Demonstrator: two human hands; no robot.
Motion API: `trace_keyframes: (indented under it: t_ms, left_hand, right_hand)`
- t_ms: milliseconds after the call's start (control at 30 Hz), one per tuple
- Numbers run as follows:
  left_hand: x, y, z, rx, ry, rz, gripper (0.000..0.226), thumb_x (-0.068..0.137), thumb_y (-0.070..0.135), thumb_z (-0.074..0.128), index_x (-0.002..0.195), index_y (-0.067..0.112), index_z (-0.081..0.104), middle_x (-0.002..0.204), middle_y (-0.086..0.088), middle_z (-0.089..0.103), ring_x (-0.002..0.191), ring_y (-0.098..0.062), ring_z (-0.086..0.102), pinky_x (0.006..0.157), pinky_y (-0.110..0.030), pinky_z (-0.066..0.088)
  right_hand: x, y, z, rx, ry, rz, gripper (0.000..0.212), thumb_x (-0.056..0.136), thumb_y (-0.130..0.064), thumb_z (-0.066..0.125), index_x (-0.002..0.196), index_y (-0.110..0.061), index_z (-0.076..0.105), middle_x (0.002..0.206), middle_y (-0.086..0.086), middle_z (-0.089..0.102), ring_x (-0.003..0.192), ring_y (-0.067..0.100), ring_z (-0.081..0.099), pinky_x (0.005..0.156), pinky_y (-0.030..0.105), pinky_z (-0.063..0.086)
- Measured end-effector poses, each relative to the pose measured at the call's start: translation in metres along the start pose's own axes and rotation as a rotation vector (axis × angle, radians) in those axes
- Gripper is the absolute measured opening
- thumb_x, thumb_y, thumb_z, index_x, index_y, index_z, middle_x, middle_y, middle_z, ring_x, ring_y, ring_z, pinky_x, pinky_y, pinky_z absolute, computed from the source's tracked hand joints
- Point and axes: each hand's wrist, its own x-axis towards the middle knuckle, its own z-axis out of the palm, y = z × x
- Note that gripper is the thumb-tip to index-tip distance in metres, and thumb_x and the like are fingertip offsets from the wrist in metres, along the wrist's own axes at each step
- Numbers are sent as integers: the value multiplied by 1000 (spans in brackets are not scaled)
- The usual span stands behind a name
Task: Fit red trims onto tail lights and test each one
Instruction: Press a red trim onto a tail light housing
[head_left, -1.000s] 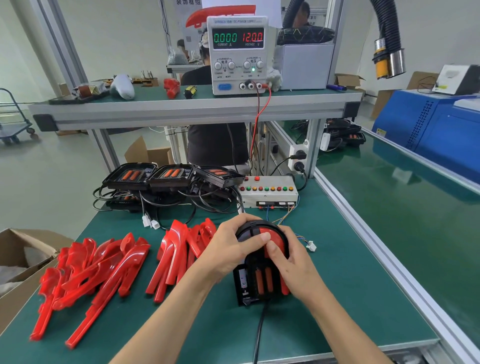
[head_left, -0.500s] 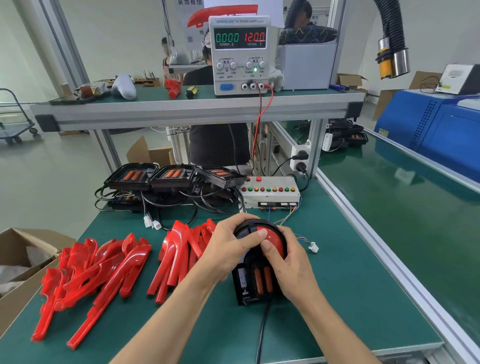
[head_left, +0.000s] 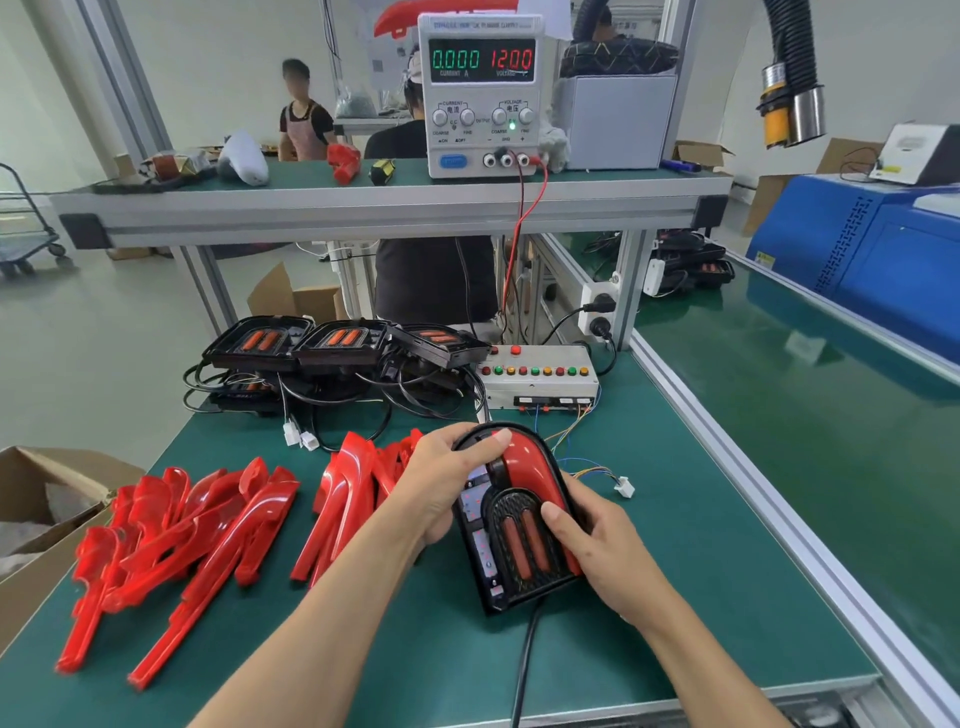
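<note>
A black tail light (head_left: 519, 540) with two orange lenses lies on the green mat in front of me. A glossy red trim (head_left: 530, 465) sits over its curved top and right side. My left hand (head_left: 441, 483) grips the light's upper left edge, thumb pressing the trim's top. My right hand (head_left: 597, 545) wraps the light's right side, thumb on the black grille. Two piles of loose red trims (head_left: 187, 540) (head_left: 348, 499) lie to the left. Three more tail lights (head_left: 343, 340) rest on tangled cables at the back.
A button test box (head_left: 540, 379) stands behind the light, with a white connector (head_left: 623, 487) on loose wires. A power supply (head_left: 480, 93) reading 12.00 V sits on the upper shelf. A cardboard box (head_left: 36, 499) stands at far left. The bench's aluminium rail (head_left: 769, 499) runs along the right.
My right hand slid down from the trim's top to the light's right side, thumb now on the grille. More of the red trim shows.
</note>
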Motion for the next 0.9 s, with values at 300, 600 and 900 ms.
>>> trace_keyframes:
  t_ms: [300, 600, 900]
  left_hand:
    - [2, 8, -2, 20, 12, -35, 44, 70, 15, 87, 107, -4, 71, 104, -22, 75, 90, -30, 72, 95, -48, 57]
    - [6, 11, -1, -80, 43, -134, 41, 55, 22, 91, 90, 7, 77, 97, -19, 77, 81, -30, 76, 83, -43, 59]
    - [5, 16, -2, -55, 27, -179, 39, 73, 18, 85, 107, 5, 72, 101, -16, 77, 85, -29, 75, 88, -45, 59]
  right_hand:
    - [-6, -8, -1, 290, 76, 110, 50, 98, -48, 53, 134, -16, 66, 129, 13, 70, 122, 29, 66, 105, 43, 53]
    - [-12, 3, -1, 271, 76, 167, 44, 103, -49, 51, 124, -17, 72, 121, 13, 74, 118, 30, 68, 102, 45, 54]
    - [-13, 9, 5, 175, 145, 127, 50, 98, -59, 50, 121, -21, 73, 116, 6, 76, 114, 26, 70, 106, 49, 50]
